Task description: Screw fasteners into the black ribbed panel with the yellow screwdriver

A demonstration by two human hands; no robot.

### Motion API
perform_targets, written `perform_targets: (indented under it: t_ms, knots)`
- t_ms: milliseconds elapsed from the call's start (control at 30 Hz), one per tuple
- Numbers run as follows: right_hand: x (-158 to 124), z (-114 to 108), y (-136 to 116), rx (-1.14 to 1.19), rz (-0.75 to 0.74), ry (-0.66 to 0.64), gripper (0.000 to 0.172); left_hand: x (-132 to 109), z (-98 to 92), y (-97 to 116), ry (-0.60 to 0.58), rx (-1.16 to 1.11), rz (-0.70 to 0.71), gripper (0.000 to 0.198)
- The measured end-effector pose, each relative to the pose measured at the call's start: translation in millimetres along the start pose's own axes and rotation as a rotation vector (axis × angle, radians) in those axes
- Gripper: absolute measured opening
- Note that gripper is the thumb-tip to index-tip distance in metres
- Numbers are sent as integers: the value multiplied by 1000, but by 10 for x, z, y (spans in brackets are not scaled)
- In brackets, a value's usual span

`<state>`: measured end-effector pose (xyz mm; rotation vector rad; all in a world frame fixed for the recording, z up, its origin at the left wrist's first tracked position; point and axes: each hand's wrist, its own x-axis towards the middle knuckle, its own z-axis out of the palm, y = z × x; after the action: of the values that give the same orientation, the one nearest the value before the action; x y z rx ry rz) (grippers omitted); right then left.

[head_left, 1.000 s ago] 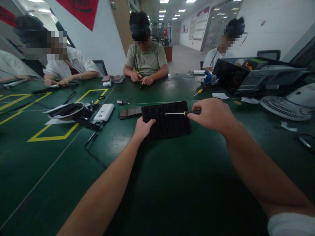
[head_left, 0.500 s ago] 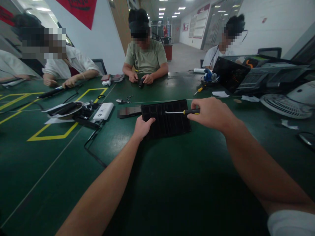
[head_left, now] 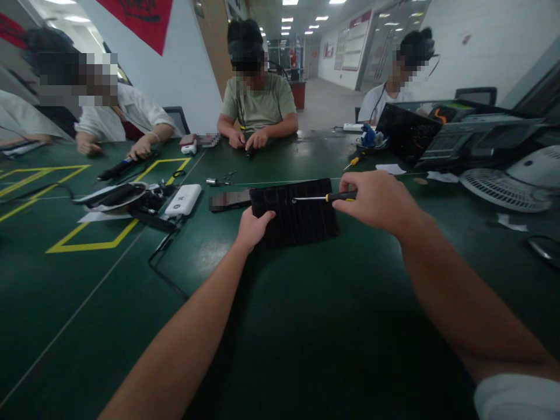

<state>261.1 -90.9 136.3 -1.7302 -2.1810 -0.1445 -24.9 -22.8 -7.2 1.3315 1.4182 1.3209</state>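
Note:
A flat black ribbed panel point(head_left: 306, 224) is propped at a tilt over the green table, its slotted face toward me. My left hand point(head_left: 254, 226) grips the panel's left edge, thumb on the front and the other fingers hidden behind. In my right hand point(head_left: 371, 197) is a screwdriver point(head_left: 330, 198) with a black and yellow handle. Its shaft points left across the panel, and the tip lies near a small shiny spot, perhaps a screw, by the panel's middle. Whether the tip touches it I cannot tell. Behind the panel's left side lies a dark strap-like piece point(head_left: 230, 200).
To the left are a white power bank point(head_left: 184, 200), cables and a plate point(head_left: 118, 201) of dark parts. A small metal cylinder point(head_left: 217, 182) lies behind. On the right are a white fan point(head_left: 507, 184), a computer case point(head_left: 476, 134) and another screwdriver point(head_left: 353, 162). Several people sit around the table.
My hands, the panel and the screwdriver stay almost in place. The person at left has lowered a dark tool to the table, and the person opposite has shifted a hand.

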Motion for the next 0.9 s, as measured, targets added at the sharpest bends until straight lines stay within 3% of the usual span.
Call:
perform_targets:
  t_ms: [900]
  knots:
    - [11, -3, -7, -42, 19, -34, 19, -22, 2, 34, 16, 11, -3, 32]
